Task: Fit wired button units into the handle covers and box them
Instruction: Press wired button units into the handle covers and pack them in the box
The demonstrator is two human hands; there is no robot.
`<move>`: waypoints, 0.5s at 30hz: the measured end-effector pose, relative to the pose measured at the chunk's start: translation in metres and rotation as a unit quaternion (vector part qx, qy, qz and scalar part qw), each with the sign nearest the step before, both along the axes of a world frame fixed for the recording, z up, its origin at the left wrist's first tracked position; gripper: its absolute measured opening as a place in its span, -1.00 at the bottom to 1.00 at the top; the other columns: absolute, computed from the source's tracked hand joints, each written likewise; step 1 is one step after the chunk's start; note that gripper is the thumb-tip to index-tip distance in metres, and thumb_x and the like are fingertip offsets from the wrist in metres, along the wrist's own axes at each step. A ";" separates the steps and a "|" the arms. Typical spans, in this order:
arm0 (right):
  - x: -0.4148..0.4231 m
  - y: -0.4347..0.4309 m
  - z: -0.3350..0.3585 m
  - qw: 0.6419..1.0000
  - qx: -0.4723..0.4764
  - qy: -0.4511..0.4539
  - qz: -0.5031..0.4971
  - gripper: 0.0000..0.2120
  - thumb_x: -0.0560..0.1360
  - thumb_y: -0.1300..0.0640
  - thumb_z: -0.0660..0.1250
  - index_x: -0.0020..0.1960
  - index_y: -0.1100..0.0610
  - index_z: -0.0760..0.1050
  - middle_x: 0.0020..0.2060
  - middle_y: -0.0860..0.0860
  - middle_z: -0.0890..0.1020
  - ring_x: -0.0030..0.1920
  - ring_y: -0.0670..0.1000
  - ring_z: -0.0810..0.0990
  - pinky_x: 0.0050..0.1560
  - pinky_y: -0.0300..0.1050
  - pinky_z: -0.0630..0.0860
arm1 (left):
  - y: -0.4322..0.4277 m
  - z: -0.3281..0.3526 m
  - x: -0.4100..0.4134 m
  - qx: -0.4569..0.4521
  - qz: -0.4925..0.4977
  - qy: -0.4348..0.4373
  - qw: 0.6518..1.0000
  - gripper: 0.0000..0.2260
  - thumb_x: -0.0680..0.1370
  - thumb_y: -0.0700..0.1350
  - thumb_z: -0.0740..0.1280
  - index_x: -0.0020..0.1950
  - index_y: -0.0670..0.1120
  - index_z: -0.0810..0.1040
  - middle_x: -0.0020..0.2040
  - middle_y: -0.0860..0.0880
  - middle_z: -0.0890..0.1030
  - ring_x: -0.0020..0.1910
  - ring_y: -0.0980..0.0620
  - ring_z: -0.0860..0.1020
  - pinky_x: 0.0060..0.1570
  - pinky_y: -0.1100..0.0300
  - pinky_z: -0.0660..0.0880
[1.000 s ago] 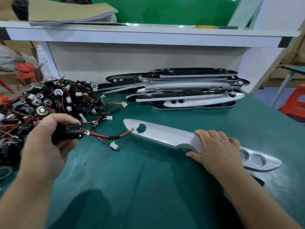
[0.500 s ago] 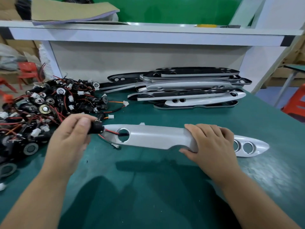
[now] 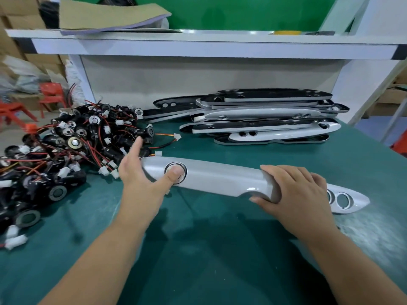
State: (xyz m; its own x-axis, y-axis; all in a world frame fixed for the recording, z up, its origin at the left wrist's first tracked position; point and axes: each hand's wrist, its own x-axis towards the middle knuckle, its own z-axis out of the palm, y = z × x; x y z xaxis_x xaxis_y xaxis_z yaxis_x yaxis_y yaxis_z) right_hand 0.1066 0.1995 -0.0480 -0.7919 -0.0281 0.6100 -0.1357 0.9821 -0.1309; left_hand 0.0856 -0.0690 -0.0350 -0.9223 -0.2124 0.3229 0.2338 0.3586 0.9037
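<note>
Where the green bench runs off to the left, a pile of wired button units lies heaped, black bodies tangled in red and black wires with white plugs, and red stools stand on the floor beyond it. Just right of the pile, the left hand is spread, its fingers straight and pointing away over the nearest wires, while its thumb presses down on a button unit seated in the round hole near the left end of a cover. This silver cover lies flat on the bench, running across the middle from left to right and slanting slightly toward the near side at its right end. Further right, the right hand grips the cover at its raised part, fingers curled over the top and the thumb tucked against the near edge. Past that hand, the cover's pointed right end shows two holes side by side. Behind, toward the back right of the bench, a stack of more covers lies under a white shelf, well apart from both hands.
</note>
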 end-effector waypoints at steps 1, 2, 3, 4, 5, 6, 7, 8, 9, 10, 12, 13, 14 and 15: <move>0.000 0.001 0.000 0.999 -0.007 -0.034 0.003 -0.39 0.25 -0.30 0.44 0.22 -0.05 0.51 0.06 -0.11 0.59 0.12 0.03 0.53 0.12 -0.03 0.21 | 0.000 -0.001 -0.001 0.075 -0.018 -0.024 0.997 -0.25 0.32 0.21 0.51 0.41 0.33 0.19 0.30 0.20 0.31 0.20 0.26 0.40 0.10 0.41 0.34; 0.000 0.002 0.001 0.997 -0.009 -0.080 0.008 -0.36 0.26 -0.36 0.37 0.26 -0.10 0.46 0.10 -0.15 0.56 0.17 -0.01 0.47 0.15 -0.05 0.19 | 0.000 -0.003 -0.002 0.152 -0.050 -0.036 0.987 -0.34 0.34 0.12 0.53 0.33 0.27 0.27 0.23 0.16 0.44 0.07 0.26 0.50 0.01 0.38 0.44; 0.000 0.004 0.001 0.991 -0.010 -0.134 0.015 -0.31 0.25 -0.42 0.27 0.31 -0.17 0.39 0.15 -0.20 0.50 0.23 -0.06 0.40 0.18 -0.06 0.17 | -0.001 -0.005 -0.005 0.210 -0.081 -0.048 0.973 -0.48 0.40 0.02 0.51 0.27 0.21 0.36 0.14 0.09 0.53 -0.01 0.18 0.56 0.03 0.22 0.51; 0.000 0.006 0.001 0.983 -0.012 -0.180 0.026 -0.25 0.23 -0.49 0.18 0.35 -0.22 0.30 0.18 -0.25 0.44 0.27 -0.10 0.33 0.22 -0.08 0.15 | 0.000 -0.007 -0.007 0.234 -0.093 -0.060 0.966 -0.60 0.46 -0.07 0.46 0.21 0.17 0.41 0.07 0.03 0.58 -0.04 0.09 0.58 0.13 0.03 0.52; 0.000 0.008 0.001 0.977 -0.014 -0.207 0.039 -0.20 0.20 -0.53 0.10 0.38 -0.26 0.24 0.19 -0.28 0.39 0.29 -0.13 0.28 0.25 -0.08 0.14 | 0.000 -0.009 -0.008 0.238 -0.097 -0.064 0.964 -0.67 0.50 -0.14 0.41 0.17 0.15 0.43 0.01 -0.01 0.60 -0.05 0.02 0.57 0.17 -0.10 0.46; 0.000 0.007 0.001 0.975 -0.026 -0.214 0.054 -0.16 0.18 -0.56 0.06 0.39 -0.26 0.22 0.17 -0.29 0.36 0.30 -0.13 0.26 0.28 -0.08 0.13 | 0.001 -0.010 -0.009 0.239 -0.100 -0.064 0.964 -0.70 0.51 -0.17 0.39 0.15 0.13 0.45 -0.01 -0.02 0.61 -0.07 -0.01 0.56 0.13 -0.12 0.45; 0.000 0.004 0.003 0.976 -0.046 -0.203 0.068 -0.15 0.18 -0.57 0.04 0.40 -0.24 0.24 0.15 -0.28 0.35 0.30 -0.12 0.27 0.30 -0.06 0.15 | 0.002 -0.011 -0.009 0.245 -0.105 -0.062 0.962 -0.70 0.50 -0.18 0.40 0.14 0.12 0.46 -0.02 -0.05 0.61 -0.09 -0.01 0.55 0.05 -0.08 0.44; 0.000 -0.003 0.006 0.978 -0.065 -0.177 0.087 -0.18 0.22 -0.54 0.09 0.39 -0.19 0.30 0.14 -0.25 0.39 0.29 -0.09 0.32 0.33 -0.02 0.19 | 0.005 -0.010 -0.009 0.252 -0.114 -0.060 0.959 -0.69 0.47 -0.17 0.41 0.14 0.11 0.46 0.00 -0.07 0.61 -0.11 0.00 0.56 -0.02 0.01 0.44; 0.001 -0.013 0.008 0.981 -0.076 -0.139 0.113 -0.25 0.28 -0.48 0.19 0.36 -0.13 0.38 0.15 -0.20 0.45 0.26 -0.05 0.39 0.32 0.05 0.26 | 0.008 -0.010 -0.008 0.256 -0.124 -0.061 0.957 -0.68 0.45 -0.15 0.40 0.14 0.10 0.46 0.01 -0.09 0.61 -0.12 0.02 0.57 -0.04 0.07 0.45; 0.001 -0.025 0.009 0.981 -0.081 -0.097 0.145 -0.35 0.33 -0.40 0.30 0.31 -0.07 0.45 0.15 -0.14 0.52 0.21 -0.01 0.46 0.28 0.10 0.34 | 0.013 -0.010 -0.005 0.252 -0.133 -0.061 0.957 -0.68 0.42 -0.12 0.39 0.14 0.10 0.47 0.02 -0.09 0.61 -0.11 0.02 0.58 -0.02 0.07 0.47; 0.001 -0.054 0.010 0.978 -0.080 -0.033 0.190 -0.48 0.35 -0.27 0.37 0.21 -0.02 0.53 0.11 -0.10 0.58 0.14 0.00 0.52 0.20 0.10 0.40 | 0.022 -0.012 0.002 0.230 -0.142 -0.059 0.961 -0.65 0.38 -0.06 0.37 0.16 0.08 0.47 0.03 -0.07 0.63 -0.02 -0.02 0.60 0.12 0.02 0.49; 0.001 -0.068 0.010 0.976 -0.091 -0.008 0.198 -0.53 0.34 -0.23 0.38 0.14 0.01 0.56 0.07 -0.09 0.59 0.11 0.00 0.54 0.17 0.07 0.41 | 0.026 -0.014 0.005 0.222 -0.146 -0.057 0.962 -0.64 0.38 -0.05 0.37 0.17 0.06 0.47 0.06 -0.07 0.63 0.03 -0.04 0.61 0.17 0.02 0.49; 0.001 -0.080 0.010 0.974 -0.109 0.015 0.197 -0.56 0.33 -0.21 0.39 0.07 0.05 0.57 0.03 -0.09 0.60 0.07 0.00 0.55 0.15 0.02 0.41 | 0.028 -0.015 0.008 0.218 -0.151 -0.056 0.963 -0.64 0.39 -0.06 0.37 0.18 0.04 0.46 0.08 -0.08 0.64 0.07 -0.04 0.61 0.18 0.04 0.49; 0.002 -0.088 0.010 0.973 -0.125 0.031 0.192 -0.58 0.33 -0.21 0.40 0.01 0.08 0.57 -0.01 -0.08 0.61 0.04 0.00 0.55 0.12 -0.03 0.38 | 0.030 -0.015 0.010 0.220 -0.158 -0.055 0.961 -0.65 0.43 -0.09 0.39 0.19 0.02 0.46 0.08 -0.08 0.64 0.07 -0.02 0.61 0.17 0.06 0.49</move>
State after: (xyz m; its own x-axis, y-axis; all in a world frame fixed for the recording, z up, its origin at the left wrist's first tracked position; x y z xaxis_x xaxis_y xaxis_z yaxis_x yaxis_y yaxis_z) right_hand 0.1083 0.1111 -0.0379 -0.7140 -0.1589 0.6819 -0.5015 0.7956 -0.3397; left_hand 0.0961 -0.0390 -0.0500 -0.9866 -0.0090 0.1631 0.1628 -0.1371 0.9771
